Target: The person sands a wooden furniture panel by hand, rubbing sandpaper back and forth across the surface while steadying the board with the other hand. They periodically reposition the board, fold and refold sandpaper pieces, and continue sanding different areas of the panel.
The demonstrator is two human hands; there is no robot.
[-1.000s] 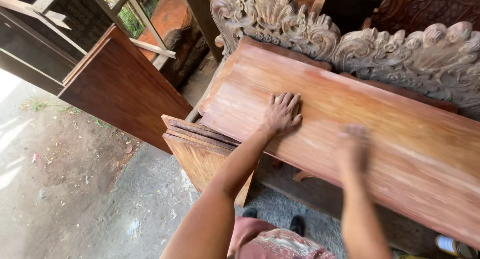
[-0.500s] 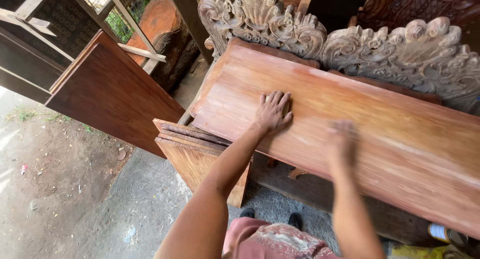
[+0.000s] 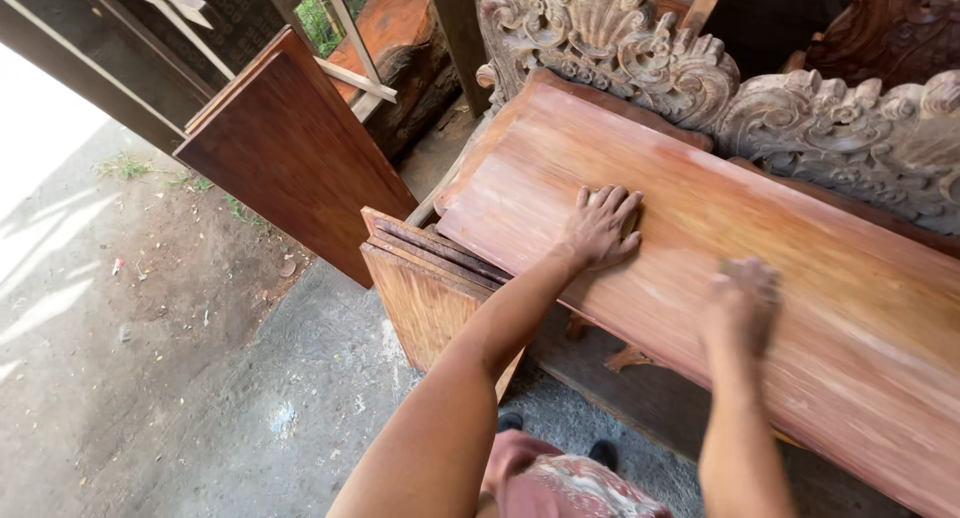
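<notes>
While both arms reach forward, the scene counts out so:

Left hand: one left hand [image 3: 601, 227] lies flat with fingers spread, palm down on the wide plank, gripping nothing.
Right hand: one right hand [image 3: 741, 300] is blurred on the same plank, nearer its lower edge; I cannot tell whether it is clenched or holds anything.
Plank: one long reddish plank [image 3: 820, 278] lies slanted across the view, its top face pale and dusty in streaks.
Carved pieces: two carved panels [image 3: 610, 38] with scrolls and shells stand just behind the plank.
Boards: a stack of about three thin boards [image 3: 425, 283] leans on edge beside the plank's left end.
Dark panel: one dark brown panel [image 3: 295, 158] stands tilted on the ground, further left.
Ground: bare dirt and concrete [image 3: 150, 378].
</notes>
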